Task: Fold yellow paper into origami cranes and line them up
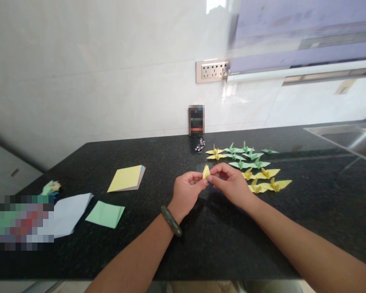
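Observation:
A small folded yellow paper point(206, 172) with a pointed top is held up over the dark counter. My left hand point(187, 191) pinches it from the left, thumb and fingers closed on its lower edge. From the other side my right hand point(230, 183) grips it between thumb and forefinger. Just beyond and right of my right hand stand several yellow paper cranes point(274, 185) and several green paper cranes point(258, 163), set in rough rows. Part of the yellow group is hidden behind my right hand.
Left of my hands lie a stack of coloured paper squares point(126, 179), a green sheet point(106, 214) and white sheets point(70, 213). A phone point(197, 121) leans on the wall beside a beaded strap point(200, 144). At the far right is a metal sink point(354, 134).

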Motion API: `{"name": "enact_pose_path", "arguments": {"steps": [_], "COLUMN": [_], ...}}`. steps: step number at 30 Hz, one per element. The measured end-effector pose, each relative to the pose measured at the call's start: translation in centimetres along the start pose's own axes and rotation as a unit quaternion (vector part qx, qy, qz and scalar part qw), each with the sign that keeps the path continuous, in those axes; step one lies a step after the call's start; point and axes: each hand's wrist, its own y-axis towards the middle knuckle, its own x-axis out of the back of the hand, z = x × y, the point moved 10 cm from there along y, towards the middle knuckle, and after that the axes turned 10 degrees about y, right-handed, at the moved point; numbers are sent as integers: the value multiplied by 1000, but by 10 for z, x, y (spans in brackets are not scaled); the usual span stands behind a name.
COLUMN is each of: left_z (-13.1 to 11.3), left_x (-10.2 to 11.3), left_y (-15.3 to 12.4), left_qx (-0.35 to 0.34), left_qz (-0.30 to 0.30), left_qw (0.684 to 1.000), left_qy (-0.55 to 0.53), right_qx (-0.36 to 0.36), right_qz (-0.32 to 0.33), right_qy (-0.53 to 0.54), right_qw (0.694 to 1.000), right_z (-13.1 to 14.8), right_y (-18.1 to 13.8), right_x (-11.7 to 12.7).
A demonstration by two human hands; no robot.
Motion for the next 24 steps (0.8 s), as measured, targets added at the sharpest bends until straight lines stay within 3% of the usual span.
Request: {"name": "enact_pose_path", "arguments": {"steps": [5,12,24], "left_z": [0,13,14], "left_x": [0,-7,-14], "left_y": [0,-1,-1], "left_qx": [6,96,133], "left_qz": [3,36,100], "left_qw": [1000,990,969], "left_qy": [16,-98,-182], "right_qx": [24,178,234], "right_qz": [23,83,120], "right_qy": [-10,-44,-75], "right_qw": [999,980,962], "right_z": [6,40,50], "right_y": [0,-6,-11], "right_x": [-3,-11,-13]}}
